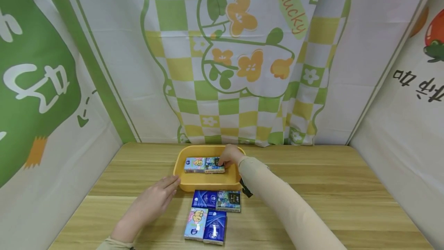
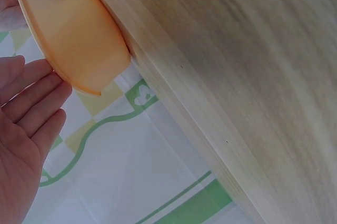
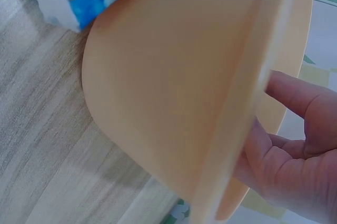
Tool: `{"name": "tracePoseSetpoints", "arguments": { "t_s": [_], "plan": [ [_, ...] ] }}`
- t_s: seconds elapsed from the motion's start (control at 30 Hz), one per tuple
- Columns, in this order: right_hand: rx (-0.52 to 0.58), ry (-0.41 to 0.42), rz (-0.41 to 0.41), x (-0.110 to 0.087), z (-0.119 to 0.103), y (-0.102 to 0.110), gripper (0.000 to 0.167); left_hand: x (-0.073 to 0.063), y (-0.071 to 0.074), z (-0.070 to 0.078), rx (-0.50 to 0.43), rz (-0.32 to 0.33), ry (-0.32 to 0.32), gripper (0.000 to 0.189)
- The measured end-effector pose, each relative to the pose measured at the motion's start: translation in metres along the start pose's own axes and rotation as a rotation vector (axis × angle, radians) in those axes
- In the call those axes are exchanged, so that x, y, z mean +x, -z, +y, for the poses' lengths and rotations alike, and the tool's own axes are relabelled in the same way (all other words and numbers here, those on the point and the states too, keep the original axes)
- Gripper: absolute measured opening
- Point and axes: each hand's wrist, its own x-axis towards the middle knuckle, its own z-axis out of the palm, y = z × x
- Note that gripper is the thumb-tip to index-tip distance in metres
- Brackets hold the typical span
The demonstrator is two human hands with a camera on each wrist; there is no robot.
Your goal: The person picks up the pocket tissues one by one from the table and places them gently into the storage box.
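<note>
A yellow plastic basket [image 1: 211,187] stands near the back of the table. Inside it lie two small tissue packs side by side: a light-blue and pink cartoon pack [image 1: 195,164] and a dark floral pack [image 1: 212,165]. My right hand [image 1: 230,155] reaches over the basket's right rim, gripping the floral pack at its right end. In the right wrist view its fingertips are hidden behind the basket wall [image 3: 168,87]. The left hand [image 1: 156,198], fingers straight, touches the left rim with its fingertips; the left wrist view shows them against the basket's edge [image 2: 68,79].
In front of the basket lie several more tissue packs: a blue pack [image 1: 204,199] beside a floral one [image 1: 229,200], and nearer, a cartoon pack [image 1: 196,223] beside another blue one [image 1: 215,227]. A printed curtain [image 1: 243,119] hangs along the table's back edge.
</note>
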Motion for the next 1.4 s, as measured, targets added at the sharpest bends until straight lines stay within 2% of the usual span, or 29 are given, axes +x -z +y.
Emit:
{"name": "tracePoseSetpoints", "arguments": {
  "t_s": [0.17,0.4,0.73,1.17,1.4],
  "plan": [
    [-0.006,-0.005,-0.005,-0.0018,-0.0012,0.0003,0.022,0.0,0.0003,0.0001,0.003,0.004,-0.004,0.036],
    [-0.024,-0.019,0.0,0.0002,-0.0012,-0.0006,0.017,0.0001,0.0011,0.0012,0.001,-0.005,0.004,0.036],
    [-0.044,0.002,0.011,-0.0016,-0.0002,-0.0015,0.02,-0.0001,0.0006,0.0007,0.001,-0.004,0.0,0.036],
    [-0.019,0.009,-0.009,-0.0046,-0.0026,-0.0023,0.015,-0.0006,0.0004,0.0007,0.004,0.004,-0.003,0.037],
    [-0.043,-0.015,-0.009,-0.005,-0.0066,-0.002,0.031,-0.0009,0.0023,0.002,-0.01,-0.002,0.011,0.037]
  ]
}}
